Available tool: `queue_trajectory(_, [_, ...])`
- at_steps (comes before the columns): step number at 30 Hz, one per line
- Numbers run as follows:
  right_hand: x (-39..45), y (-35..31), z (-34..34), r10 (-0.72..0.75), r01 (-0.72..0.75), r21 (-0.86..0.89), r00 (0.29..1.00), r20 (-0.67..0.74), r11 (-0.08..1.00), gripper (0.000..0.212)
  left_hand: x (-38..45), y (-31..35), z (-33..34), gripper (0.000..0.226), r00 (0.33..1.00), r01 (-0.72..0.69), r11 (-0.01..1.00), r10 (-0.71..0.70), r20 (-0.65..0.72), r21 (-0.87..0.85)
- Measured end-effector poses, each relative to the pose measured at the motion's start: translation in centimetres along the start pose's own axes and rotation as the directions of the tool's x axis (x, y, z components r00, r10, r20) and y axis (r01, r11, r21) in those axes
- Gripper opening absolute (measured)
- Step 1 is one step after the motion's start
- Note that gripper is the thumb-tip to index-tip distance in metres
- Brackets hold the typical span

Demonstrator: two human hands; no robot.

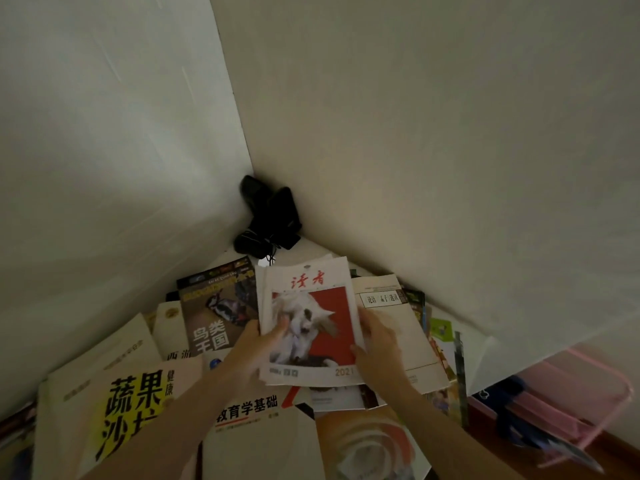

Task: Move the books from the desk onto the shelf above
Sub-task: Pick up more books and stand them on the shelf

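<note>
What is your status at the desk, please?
Left hand and right hand both grip red-and-white magazine. Magazine on book pile. Nothing obstructing.

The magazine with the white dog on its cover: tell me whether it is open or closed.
Closed. The magazine shows its whole front cover, title and dog picture, and no inside pages. The left hand and right hand grip its two sides.

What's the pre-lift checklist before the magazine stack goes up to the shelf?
1. Left hand grips the stack's left edge, thumb on the white dog magazine: ok.
2. Right hand grips the right edge: ok.
3. Stack squared: not ok, lower issues stick out at the bottom.
4. Neighbours free: cannot tell, the bird book and beige book lie tight alongside.
5. Shelf above in view: not ok, only walls show.
6. Black device clear of the stack: ok.
</note>
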State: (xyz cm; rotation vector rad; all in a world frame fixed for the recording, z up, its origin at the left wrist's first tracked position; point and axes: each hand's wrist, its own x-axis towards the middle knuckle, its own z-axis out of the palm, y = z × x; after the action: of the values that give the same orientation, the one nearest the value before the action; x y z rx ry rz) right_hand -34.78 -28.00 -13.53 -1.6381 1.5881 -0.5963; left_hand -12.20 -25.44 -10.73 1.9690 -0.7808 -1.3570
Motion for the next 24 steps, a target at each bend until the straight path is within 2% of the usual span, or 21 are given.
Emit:
queue_trajectory(2, [-0.3, 0.4, 0.2, -0.020, 0.021, -0.014, 0.998, 0.057, 1.000, 0.058, -0.3, -0.1, 1.1, 0.058, 0.995, -0.056, 0.997, 0.060, -0.085, 0.053])
queue_trajectory(4, [-0.7, 1.1, -0.6, -0.005, 0.005, 0.016, 1.000, -0.003, 1.000, 0.046, -1.2, -0.4, 1.8, 0.052, 0.990, -0.084, 0.996, 0.084, -0.114, 0.010])
queue_trajectory(6, [-0.7, 2.7, -2.2, 0.109, -0.115, -0.051, 0.988, -0.105, 0.992, 0.045, -2.1, -0.7, 1.2, 0.054, 0.988, -0.112, 0.993, 0.106, -0.114, -0.048])
queue_trajectory(8, [-0.7, 4.6, -4.4, 0.254, -0.277, -0.126, 0.952, -0.172, 0.952, 0.061, -3.0, -1.0, -0.5, 0.057, 0.987, -0.124, 0.990, 0.116, -0.113, -0.066])
queue_trajectory(10, [-0.6, 6.7, -5.9, 0.372, -0.385, -0.164, 0.922, -0.105, 0.908, 0.085, -4.1, -1.6, -2.4, 0.058, 0.988, -0.119, 0.991, 0.112, -0.102, -0.067])
queue_trajectory(12, [-0.5, 7.9, -6.1, 0.404, -0.402, -0.190, 0.914, -0.033, 0.896, 0.100, -5.2, -2.5, -4.0, 0.060, 0.990, -0.127, 0.990, 0.123, -0.067, -0.054])
queue_trajectory(13, [-0.6, 8.0, -6.0, 0.405, -0.399, -0.195, 0.914, -0.012, 0.896, 0.099, -5.6, -3.1, -4.5, 0.061, 0.991, -0.129, 0.990, 0.126, -0.046, -0.053])
queue_trajectory(16, [-0.6, 7.3, -6.5, 0.436, -0.422, -0.215, 0.900, 0.019, 0.881, 0.071, -6.5, -4.3, -5.0, 0.057, 0.991, -0.123, 0.992, 0.123, -0.052, 0.015])
queue_trajectory(19, [-0.6, 6.5, -8.1, 0.466, -0.470, -0.134, 0.883, -0.058, 0.872, 0.037, -6.6, -5.1, -4.7, 0.050, 0.994, -0.107, 0.993, 0.105, -0.033, -0.044])
queue_trajectory(22, [-1.4, 5.4, -9.8, 0.369, -0.380, -0.084, 0.921, -0.121, 0.921, 0.030, -6.7, -5.3, -4.3, 0.034, 0.994, -0.104, 0.981, 0.108, 0.014, -0.162])
queue_trajectory(24, [-2.4, 4.3, -10.2, 0.346, -0.335, 0.091, 0.923, -0.168, 0.938, 0.031, -6.4, -5.5, -4.2, 0.033, 0.998, -0.069, 0.978, 0.069, -0.007, -0.196])
